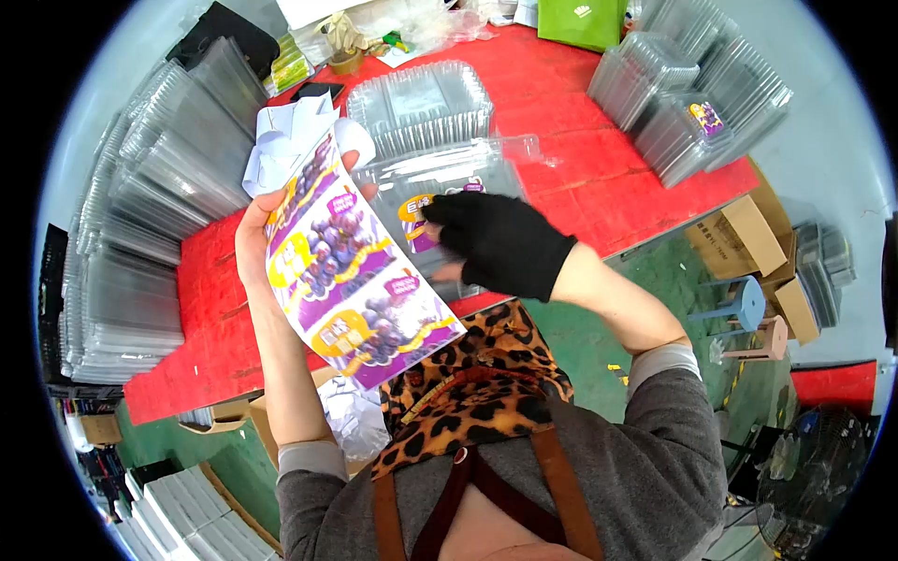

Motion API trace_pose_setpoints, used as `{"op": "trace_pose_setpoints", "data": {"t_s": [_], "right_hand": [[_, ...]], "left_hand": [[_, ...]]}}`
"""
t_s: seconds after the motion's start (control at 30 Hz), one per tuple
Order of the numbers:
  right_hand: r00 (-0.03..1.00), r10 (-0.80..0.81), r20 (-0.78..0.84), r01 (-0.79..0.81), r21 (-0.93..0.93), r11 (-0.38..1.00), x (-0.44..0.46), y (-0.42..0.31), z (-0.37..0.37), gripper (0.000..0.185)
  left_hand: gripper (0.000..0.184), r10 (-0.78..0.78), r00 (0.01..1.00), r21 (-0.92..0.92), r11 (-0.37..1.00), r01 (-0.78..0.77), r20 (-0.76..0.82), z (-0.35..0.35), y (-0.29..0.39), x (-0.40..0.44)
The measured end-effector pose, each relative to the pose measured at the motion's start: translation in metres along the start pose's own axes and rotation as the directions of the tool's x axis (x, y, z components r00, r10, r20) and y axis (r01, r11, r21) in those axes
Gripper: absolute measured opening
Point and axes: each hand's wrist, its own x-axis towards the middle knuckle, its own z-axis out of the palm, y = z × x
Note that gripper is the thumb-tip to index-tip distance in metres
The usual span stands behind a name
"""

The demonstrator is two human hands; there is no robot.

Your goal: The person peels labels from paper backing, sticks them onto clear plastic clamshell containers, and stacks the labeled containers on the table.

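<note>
My left hand (254, 229) is closed on a sheet of purple and yellow grape stickers (351, 266), which hangs tilted in front of my chest. My right hand (500, 245), in a black fingerless glove, is over a clear plastic lid (496, 159) on the red table (580, 196). Its fingertips are at a grape sticker (416, 224) on the lid; whether they grip it is hidden by the glove and blur. Part of another sticker shows behind the glove. White backing paper (290, 140) lies curled behind my left hand.
Stacked clear containers (421, 98) stand behind the lid. Tall stacks of clear lids (159, 206) line the left edge. More containers (683, 131), one with a sticker, are at the right. A green bag (580, 21) and a tape roll (345, 62) lie at the back. Stools (744, 304) stand right.
</note>
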Motion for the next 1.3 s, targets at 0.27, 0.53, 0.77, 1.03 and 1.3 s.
{"op": "trace_pose_setpoints", "data": {"t_s": [0.27, 0.53, 0.77, 1.03, 1.3], "right_hand": [[0.885, 0.455, -0.101, -0.445, 0.104, 0.889, -0.033, -0.001, -0.002, 0.035], [0.730, 0.626, -0.273, -0.580, 0.234, 0.780, -0.093, 0.008, -0.002, 0.022], [0.769, 0.547, -0.331, -0.518, 0.179, 0.837, -0.095, 0.014, -0.001, 0.015], [0.716, 0.646, -0.265, -0.508, 0.437, 0.742, -0.093, 0.018, -0.016, 0.018], [0.675, 0.735, -0.071, -0.350, 0.846, 0.403, -0.089, 0.019, -0.042, 0.027]], "left_hand": [[0.050, 0.222, 0.957, 0.068, 0.975, -0.213, -0.185, -0.004, -0.027, -0.043], [0.056, 0.216, 0.951, 0.043, 0.976, -0.211, -0.221, -0.003, -0.054, -0.075], [0.051, 0.232, 0.941, 0.050, 0.973, -0.227, -0.246, 0.004, -0.059, -0.084], [0.051, 0.226, 0.944, 0.049, 0.974, -0.221, -0.242, 0.000, -0.061, -0.086], [0.047, 0.480, 0.845, 0.426, 0.833, -0.354, -0.237, -0.025, -0.067, -0.084]]}}
